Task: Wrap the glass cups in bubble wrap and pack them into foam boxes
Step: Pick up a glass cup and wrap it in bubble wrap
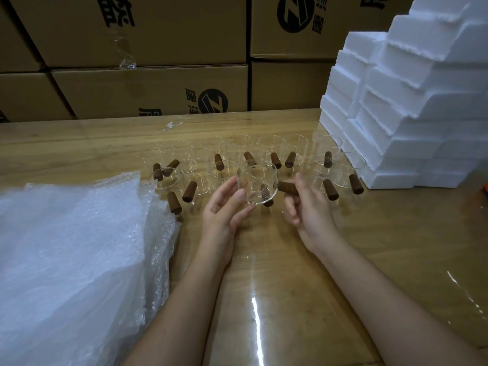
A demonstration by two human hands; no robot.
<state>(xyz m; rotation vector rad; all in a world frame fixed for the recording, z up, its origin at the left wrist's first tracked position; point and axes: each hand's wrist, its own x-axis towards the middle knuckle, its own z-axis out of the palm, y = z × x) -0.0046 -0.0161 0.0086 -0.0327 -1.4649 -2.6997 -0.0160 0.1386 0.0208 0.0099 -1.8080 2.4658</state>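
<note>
Bare table lies between bubble wrap and foam boxes.

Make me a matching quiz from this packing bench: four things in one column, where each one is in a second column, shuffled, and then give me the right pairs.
Things:
1. held glass cup
2. bubble wrap
3. foam boxes
4. cardboard cartons

Places:
A. stacked at the right end of the table
B. behind the table's far edge
C. gripped by the left hand and the right hand
D. heaped on the table's left side

Pairs: 1-C, 2-D, 3-A, 4-B.
</note>
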